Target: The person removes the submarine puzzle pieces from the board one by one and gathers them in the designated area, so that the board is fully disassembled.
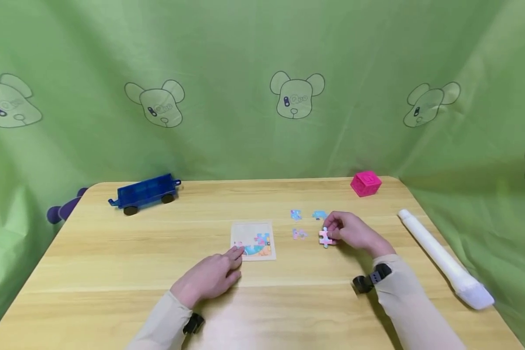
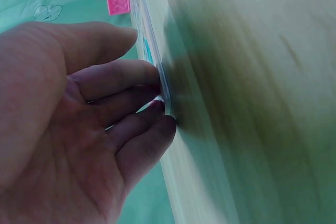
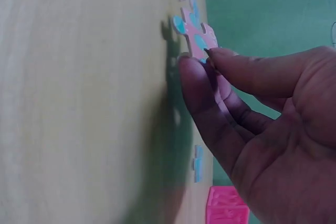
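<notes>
Between thumb and index finger my right hand (image 1: 352,232) pinches a pink and blue puzzle piece (image 3: 197,36), held close over the table. My left hand (image 1: 212,274) rests its fingertips on the lower left corner of a square puzzle board (image 1: 250,227), fingers nearly straight. Joined pieces with a blue, pink and orange picture (image 1: 262,247) fill the board's lower and right part. Right of the board lie loose pieces: a blue and purple piece (image 1: 295,214), a pink piece (image 1: 299,234) and a light-blue piece (image 1: 319,214) just beyond my right fingers.
A blue toy wagon (image 1: 145,192) stands at the table's back left. At the back right sits a pink cube (image 1: 366,183). A long white tube-like object (image 1: 442,257) lies along the right edge. Behind the table hangs a green curtain (image 1: 227,97) with bear drawings.
</notes>
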Available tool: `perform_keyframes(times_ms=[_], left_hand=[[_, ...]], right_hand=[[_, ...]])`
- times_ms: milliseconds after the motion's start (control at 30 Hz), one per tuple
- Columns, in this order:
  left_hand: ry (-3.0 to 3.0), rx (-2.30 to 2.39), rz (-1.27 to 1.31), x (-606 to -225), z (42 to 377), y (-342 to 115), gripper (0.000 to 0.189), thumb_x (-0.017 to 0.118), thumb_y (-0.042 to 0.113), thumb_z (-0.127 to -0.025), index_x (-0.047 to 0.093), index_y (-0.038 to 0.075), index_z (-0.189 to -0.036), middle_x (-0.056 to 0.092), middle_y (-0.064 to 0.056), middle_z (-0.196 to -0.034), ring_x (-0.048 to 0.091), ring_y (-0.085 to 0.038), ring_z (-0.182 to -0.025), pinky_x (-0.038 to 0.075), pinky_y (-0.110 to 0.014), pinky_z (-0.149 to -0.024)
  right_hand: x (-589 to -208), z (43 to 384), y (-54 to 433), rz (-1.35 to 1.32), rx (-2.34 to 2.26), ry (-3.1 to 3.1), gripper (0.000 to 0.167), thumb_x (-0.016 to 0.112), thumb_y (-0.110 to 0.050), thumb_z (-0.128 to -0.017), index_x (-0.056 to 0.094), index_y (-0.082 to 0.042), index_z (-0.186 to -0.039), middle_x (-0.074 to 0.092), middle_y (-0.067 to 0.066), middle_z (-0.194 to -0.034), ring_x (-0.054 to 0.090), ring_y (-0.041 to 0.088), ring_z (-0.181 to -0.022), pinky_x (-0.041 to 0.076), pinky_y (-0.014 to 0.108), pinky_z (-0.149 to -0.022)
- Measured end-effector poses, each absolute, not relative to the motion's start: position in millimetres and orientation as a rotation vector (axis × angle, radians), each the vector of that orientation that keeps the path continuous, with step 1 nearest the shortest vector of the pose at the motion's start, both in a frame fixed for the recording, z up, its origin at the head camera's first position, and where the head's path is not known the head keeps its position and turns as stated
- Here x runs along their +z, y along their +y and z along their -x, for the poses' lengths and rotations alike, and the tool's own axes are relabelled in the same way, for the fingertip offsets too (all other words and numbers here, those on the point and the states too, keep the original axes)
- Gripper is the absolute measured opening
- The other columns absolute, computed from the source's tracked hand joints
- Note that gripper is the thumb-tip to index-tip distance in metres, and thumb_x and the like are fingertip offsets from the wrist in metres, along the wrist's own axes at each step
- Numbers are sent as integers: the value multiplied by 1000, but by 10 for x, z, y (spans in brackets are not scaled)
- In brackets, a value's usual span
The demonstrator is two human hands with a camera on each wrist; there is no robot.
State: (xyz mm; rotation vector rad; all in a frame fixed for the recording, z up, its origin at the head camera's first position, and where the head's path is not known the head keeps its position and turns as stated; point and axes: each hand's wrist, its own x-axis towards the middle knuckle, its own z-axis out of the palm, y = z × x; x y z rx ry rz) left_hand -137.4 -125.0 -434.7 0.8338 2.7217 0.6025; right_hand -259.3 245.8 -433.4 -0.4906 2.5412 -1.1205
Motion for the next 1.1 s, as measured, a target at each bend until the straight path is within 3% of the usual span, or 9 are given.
perform_keyframes(times_ms=[467, 733, 900, 1100], left_hand=[[2728, 613, -817, -4387, 1371, -1272, 46, 54, 19, -101, 50, -6, -139, 36, -18, -152, 37, -34, -137, 34, -46, -111], [2733, 616, -812, -4391, 1383, -1267, 46, 54, 19, -101, 50, -5, -139, 36, -18, -152, 38, -34, -137, 34, -47, -110], [2722, 629, -800, -4390, 1369, -1275, 45, 55, 19, -101, 50, -6, -139, 35, -18, -152, 37, -34, -137, 34, -47, -111], [2731, 623, -820, -4385, 1374, -1271, 45, 54, 18, -101, 50, -6, -138, 36, -19, -152, 37, -34, -137, 34, -47, -110]], right_hand=[[-4402, 2653, 2393, 422, -1047, 2559, 12, 58, 10, -89, 59, 6, -101, 57, 11, -85, 54, 21, -74, 52, 31, -61], [-4336, 2641, 2382, 423, -1026, 2619, 13, 60, 1, -93, 59, 5, -105, 58, 11, -89, 55, 22, -76, 51, 32, -65], [-4217, 2580, 2096, 586, -1006, 2670, 17, 62, -7, -94, 61, 3, -108, 61, 7, -92, 58, 22, -81, 52, 35, -74], [-4134, 2503, 1587, 782, -1005, 2608, 16, 66, -4, -92, 63, 3, -106, 62, 5, -90, 58, 20, -84, 51, 36, -78]])
